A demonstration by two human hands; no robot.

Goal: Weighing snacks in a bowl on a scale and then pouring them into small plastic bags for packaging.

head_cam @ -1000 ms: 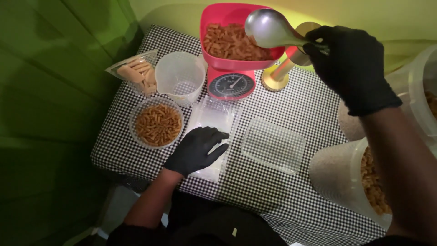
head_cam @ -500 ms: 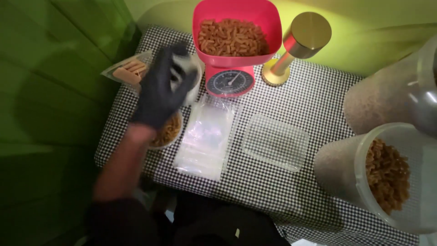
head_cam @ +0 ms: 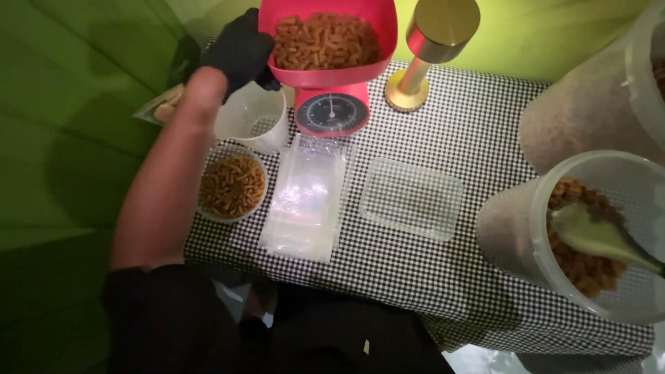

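Left hand (head_cam: 239,48), in a black glove, reaches to the far left corner of the checked surface (head_cam: 443,277) and rests against the left rim of the red bowl (head_cam: 325,43) on the scale (head_cam: 331,111); fingers curl at the rim, but whether the grip closes on it cannot be told. Right hand not in view. The bowl is a smooth plastic tray heaped with short, ridged brown pasta, seated on the dial scale so the load reads on the face below. Just under the hand stands an empty clear cup (head_cam: 253,118), and nearer the left edge a round tub (head_cam: 232,185) holds more pasta. A stack of glossy flat bags (head_cam: 305,197) lies mid-surface, with a clear rectangular lid (head_cam: 411,198) beside it, both within easy reach. A brass-coloured lamp (head_cam: 433,41) stands at the far edge. At the right edge a large translucent bucket (head_cam: 554,208) of pasta holds a metal scoop (head_cam: 596,235), left lying in the stock.
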